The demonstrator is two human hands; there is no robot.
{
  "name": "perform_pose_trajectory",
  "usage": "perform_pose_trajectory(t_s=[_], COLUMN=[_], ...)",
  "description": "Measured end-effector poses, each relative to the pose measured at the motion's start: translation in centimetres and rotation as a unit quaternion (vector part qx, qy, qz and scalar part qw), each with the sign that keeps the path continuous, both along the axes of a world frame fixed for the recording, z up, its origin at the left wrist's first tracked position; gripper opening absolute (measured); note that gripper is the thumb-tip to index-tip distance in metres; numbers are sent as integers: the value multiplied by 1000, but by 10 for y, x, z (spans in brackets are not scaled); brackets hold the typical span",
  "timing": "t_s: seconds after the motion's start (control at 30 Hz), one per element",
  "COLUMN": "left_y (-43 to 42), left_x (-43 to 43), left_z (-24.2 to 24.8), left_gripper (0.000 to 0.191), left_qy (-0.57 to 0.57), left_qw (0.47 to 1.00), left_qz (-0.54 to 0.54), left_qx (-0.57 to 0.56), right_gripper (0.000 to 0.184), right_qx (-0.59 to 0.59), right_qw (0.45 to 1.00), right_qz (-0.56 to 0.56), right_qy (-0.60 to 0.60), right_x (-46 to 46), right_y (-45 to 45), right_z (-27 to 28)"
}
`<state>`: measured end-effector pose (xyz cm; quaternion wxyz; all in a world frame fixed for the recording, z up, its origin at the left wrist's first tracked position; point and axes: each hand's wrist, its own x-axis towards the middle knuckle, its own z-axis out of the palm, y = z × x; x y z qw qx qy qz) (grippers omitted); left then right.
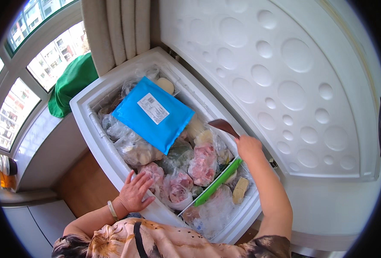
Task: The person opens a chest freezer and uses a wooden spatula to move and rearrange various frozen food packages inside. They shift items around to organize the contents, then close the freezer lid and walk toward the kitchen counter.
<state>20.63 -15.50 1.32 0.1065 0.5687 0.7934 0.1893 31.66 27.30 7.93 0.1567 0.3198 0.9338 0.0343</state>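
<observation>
In my right hand (pixel 249 147) is a dark brown spatula or scraper (pixel 223 125), its flat end over the back wall of an open chest freezer (pixel 93 142). My left hand (pixel 135 191) rests with fingers spread on the freezer's front rim, beside bagged frozen meat (pixel 153 174). Inside lie more clear bags of pink meat (pixel 203 164), and a blue package (pixel 153 114) with a white label lies on top of other bags. A green strip (pixel 218 182) runs along a white wire divider. Right of it are a tan block (pixel 240 191) and frosty plastic bags (pixel 217 208).
The raised white freezer lid (pixel 274 80) stands behind and to the right. A beige curtain (pixel 119 29) hangs at the back. Left are a green cloth (pixel 74 84), windows, a sill with a jar (pixel 8 171) and a brown floor (pixel 85 187).
</observation>
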Motion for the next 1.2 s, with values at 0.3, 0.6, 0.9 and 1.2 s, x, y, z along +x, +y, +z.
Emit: perform_pose_trajectory(t_s=[0.3, 0.6, 0.9, 1.2], left_y=[-2, -58, -64, -62], left_x=[-44, -288, -323, -319], left_z=[-33, 22, -10, 0], left_gripper=[52, 58, 71, 69], left_qy=[-201, 93, 76, 80], left_qw=[951, 990, 995, 996], left_qz=[-145, 99, 57, 33], left_qx=[186, 41, 5, -27], right_gripper=[42, 43, 41, 42], right_qx=[20, -8, 51, 17], right_qw=[999, 997, 988, 999], right_qz=[10, -35, -63, -13], right_qy=[34, -61, -130, -39], right_x=[-136, -140, -131, -222], right_y=[-13, -27, -22, -26], right_z=[-10, 8, 22, -2])
